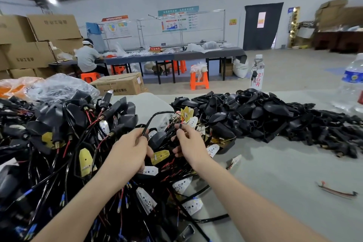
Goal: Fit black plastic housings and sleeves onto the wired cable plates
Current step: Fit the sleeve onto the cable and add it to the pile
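Note:
My left hand (131, 149) pinches a black cable (157, 115) that arcs up and right toward a yellow plate (187, 113). My right hand (189, 143) grips a small black sleeve (179, 127) on the same wiring, between thumb and forefinger. Both hands hover over a tangle of wired plates (84, 160), white and yellow, with red and black leads. A black housing (160, 137) lies between my hands. A big heap of loose black housings (245, 112) lies to the right on the grey table (284, 173).
A short loose wire piece (337, 192) lies at the right. Two water bottles (257, 72) (352, 84) stand at the table's far edge. Plastic bags (59, 86) sit at the far left. A person sits at a distant bench (176, 55) near cardboard boxes (119, 83).

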A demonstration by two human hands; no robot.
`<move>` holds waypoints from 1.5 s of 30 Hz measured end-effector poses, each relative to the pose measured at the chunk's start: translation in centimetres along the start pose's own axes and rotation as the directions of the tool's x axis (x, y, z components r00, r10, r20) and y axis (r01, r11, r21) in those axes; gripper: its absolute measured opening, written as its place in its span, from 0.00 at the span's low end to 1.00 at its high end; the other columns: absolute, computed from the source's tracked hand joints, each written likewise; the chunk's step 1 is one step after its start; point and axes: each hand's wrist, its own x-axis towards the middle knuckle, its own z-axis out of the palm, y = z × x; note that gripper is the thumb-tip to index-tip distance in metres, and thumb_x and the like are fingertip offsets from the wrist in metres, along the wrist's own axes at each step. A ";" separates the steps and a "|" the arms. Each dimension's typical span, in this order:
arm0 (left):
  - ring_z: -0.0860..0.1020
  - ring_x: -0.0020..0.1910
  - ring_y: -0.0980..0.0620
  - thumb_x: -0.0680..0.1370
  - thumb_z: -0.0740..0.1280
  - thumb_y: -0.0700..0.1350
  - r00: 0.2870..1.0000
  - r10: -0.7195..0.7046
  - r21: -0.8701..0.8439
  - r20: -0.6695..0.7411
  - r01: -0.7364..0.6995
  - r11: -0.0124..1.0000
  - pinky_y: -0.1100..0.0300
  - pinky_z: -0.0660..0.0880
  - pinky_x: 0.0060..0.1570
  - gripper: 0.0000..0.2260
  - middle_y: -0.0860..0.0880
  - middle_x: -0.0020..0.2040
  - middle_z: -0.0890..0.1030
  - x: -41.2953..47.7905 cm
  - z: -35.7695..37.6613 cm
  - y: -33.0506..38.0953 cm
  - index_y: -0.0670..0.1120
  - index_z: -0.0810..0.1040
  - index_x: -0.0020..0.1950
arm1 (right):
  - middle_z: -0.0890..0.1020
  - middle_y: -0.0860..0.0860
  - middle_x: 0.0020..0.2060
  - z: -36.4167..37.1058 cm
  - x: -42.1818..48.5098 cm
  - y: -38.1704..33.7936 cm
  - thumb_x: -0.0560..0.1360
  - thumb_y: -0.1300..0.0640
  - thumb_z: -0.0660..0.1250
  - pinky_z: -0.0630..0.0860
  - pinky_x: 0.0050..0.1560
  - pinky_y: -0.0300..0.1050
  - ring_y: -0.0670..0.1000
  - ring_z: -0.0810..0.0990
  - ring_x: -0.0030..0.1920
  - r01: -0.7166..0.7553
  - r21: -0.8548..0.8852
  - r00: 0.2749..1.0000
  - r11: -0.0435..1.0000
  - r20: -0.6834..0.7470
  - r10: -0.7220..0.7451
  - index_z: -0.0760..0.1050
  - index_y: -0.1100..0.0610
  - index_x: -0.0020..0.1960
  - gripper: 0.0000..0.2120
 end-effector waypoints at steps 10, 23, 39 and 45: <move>0.78 0.28 0.59 0.81 0.64 0.51 0.995 0.076 0.055 0.071 -0.080 0.995 0.63 0.74 0.27 0.08 0.51 0.36 0.82 3.3 0.3 2.2 0.56 0.75 0.59 | 0.82 0.53 0.39 -0.1 -0.7 -0.1 0.80 0.49 0.56 0.80 0.43 0.58 0.54 0.81 0.34 0.212 -0.355 0.977 0.911 0.056 -0.206 0.74 0.41 0.57 0.11; 0.78 0.28 0.58 0.82 0.62 0.49 0.980 0.182 0.170 0.081 -0.193 0.966 0.63 0.73 0.33 0.11 0.49 0.38 0.83 3.7 -0.1 3.6 0.49 0.82 0.45 | 0.83 0.50 0.36 -0.5 -1.5 -0.7 0.82 0.42 0.54 0.80 0.39 0.55 0.49 0.79 0.30 0.347 -0.435 0.935 0.831 0.094 -0.341 0.73 0.44 0.48 0.12; 0.77 0.27 0.56 0.83 0.61 0.46 0.991 0.111 -0.084 0.076 -0.104 0.991 0.66 0.71 0.25 0.10 0.51 0.34 0.83 2.3 0.6 3.2 0.49 0.81 0.48 | 0.78 0.48 0.34 0.1 -1.8 -2.4 0.84 0.56 0.57 0.77 0.32 0.38 0.44 0.76 0.29 0.058 0.219 0.989 0.974 0.121 -0.086 0.77 0.59 0.50 0.12; 0.77 0.25 0.55 0.82 0.62 0.46 0.990 0.141 -0.064 -0.010 -0.141 0.988 0.69 0.69 0.25 0.10 0.51 0.33 0.83 2.2 0.8 2.9 0.49 0.81 0.47 | 0.79 0.49 0.36 -0.1 -2.2 -2.5 0.84 0.55 0.58 0.77 0.34 0.38 0.45 0.76 0.31 0.063 0.199 0.987 0.978 0.136 -0.091 0.78 0.60 0.49 0.12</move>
